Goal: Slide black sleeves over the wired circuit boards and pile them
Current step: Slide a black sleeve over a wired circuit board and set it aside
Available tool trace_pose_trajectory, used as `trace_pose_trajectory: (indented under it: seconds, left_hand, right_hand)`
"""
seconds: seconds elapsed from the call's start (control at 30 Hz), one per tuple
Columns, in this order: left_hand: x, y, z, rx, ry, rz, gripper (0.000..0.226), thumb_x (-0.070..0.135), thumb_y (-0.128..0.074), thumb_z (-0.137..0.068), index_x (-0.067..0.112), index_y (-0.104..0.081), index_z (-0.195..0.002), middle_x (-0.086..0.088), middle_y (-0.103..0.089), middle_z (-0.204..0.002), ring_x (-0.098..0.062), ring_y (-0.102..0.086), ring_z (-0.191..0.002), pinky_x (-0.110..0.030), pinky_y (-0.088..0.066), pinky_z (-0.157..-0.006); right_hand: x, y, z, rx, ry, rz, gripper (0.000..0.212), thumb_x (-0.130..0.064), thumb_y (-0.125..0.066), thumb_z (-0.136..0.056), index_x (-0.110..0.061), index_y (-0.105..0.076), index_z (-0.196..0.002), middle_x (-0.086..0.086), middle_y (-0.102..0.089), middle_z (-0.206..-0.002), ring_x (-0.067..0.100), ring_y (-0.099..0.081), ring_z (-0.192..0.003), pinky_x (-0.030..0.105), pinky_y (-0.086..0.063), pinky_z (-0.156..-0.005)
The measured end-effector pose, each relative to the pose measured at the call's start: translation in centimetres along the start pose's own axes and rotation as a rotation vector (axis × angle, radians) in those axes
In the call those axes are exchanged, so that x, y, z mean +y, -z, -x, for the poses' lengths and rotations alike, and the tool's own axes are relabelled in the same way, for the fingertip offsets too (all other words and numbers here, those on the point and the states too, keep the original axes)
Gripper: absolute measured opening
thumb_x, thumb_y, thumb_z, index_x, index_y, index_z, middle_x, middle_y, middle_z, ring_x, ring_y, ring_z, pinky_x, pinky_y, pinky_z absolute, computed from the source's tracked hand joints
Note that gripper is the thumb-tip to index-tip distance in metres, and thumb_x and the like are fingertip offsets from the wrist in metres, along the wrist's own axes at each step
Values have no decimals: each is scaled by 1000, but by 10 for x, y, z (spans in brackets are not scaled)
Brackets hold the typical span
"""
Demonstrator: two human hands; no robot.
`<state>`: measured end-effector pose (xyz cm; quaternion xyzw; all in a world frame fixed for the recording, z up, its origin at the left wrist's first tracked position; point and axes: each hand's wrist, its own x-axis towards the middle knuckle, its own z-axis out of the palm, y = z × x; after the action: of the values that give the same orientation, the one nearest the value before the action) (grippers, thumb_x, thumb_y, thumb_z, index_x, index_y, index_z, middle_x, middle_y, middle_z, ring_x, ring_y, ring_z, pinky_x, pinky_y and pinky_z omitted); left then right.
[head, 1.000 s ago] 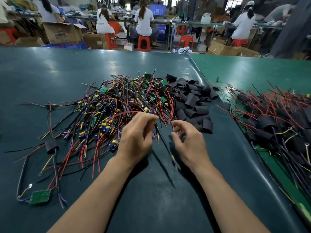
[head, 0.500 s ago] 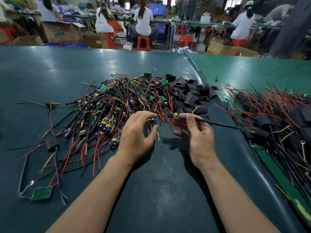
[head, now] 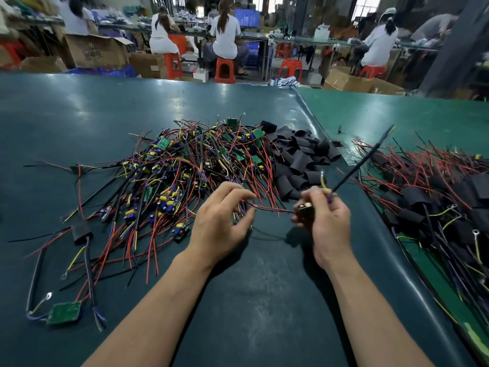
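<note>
While right hand [head: 326, 223] grips a wired board [head: 304, 209], left hand [head: 222, 221] fingers pinch its red wire [head: 267, 207].

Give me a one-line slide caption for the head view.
Right hand holds a wired circuit board; left hand pinches its red wire.

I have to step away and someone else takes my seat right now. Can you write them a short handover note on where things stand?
Right hand: holds one wired circuit board, its black cable sticking up to the right. No sleeve on it yet.
Left hand: pinches that board's red and black wires.
Unsleeved boards: tangled heap ahead, left of centre.
Black sleeves: loose pile just right of that heap.
Finished pile: sleeved boards on the right.
One sleeved board and one bare green board lie apart at near left.
Left to do: sleeve the held board, pile it, then work through the heap.
</note>
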<state>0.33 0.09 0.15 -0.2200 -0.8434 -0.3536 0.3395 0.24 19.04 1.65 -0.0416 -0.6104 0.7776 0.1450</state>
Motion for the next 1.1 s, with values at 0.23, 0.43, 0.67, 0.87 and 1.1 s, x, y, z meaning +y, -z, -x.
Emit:
trace_pose_trajectory:
  seconds: [0.23,0.43,0.67,0.87,1.1]
  left_hand:
    - [2,-1,-2,-11,82,-7,12,10,-74,-84,13,-69,-95,5,-64,-89,-3,-48,-71,-27,-49,-68]
    - [3,-1,-2,-41,72,-21,4,13,-74,-85,12,-70,-87,5,-67,-82,-14,-61,-72,-31,-52,-67]
    - [3,-1,-3,-46,57,15,4,15,-73,-86,14,-71,-88,8,-66,-76,-3,-51,-62,-29,-51,-61]
    - [3,-1,-3,-128,-35,27,43,13,-79,-79,10,-67,-121,-2,-65,-121,-17,-59,-108,-27,-46,-98]
    - [4,1,-3,-298,-75,89,45,27,-88,-71,12,-75,-111,-2,-69,-115,-22,-63,-104,-39,-50,-92]
  right_hand:
    - [-6,14,-26,59,15,148,30,-14,-45,-103,-16,-68,-86,-3,-59,-65,12,-56,-52,24,-49,-46]
    - [-2,-11,-61,43,19,902,28,-23,-59,-94,-2,-67,-79,8,-56,-63,31,-55,-71,32,-36,-60]
    - [-1,-28,-61,93,-17,901,23,-30,-73,-84,-8,-72,-77,14,-66,-77,26,-52,-73,28,-37,-64]
    - [-13,-9,-16,-313,-278,299,17,-17,-73,-87,-13,-66,-72,-10,-41,-42,2,-28,-31,10,-21,-32]
    - [-4,-3,9,-298,-213,214,18,-13,-66,-92,-11,-68,-74,-4,-36,-48,6,-25,-39,15,-20,-37]
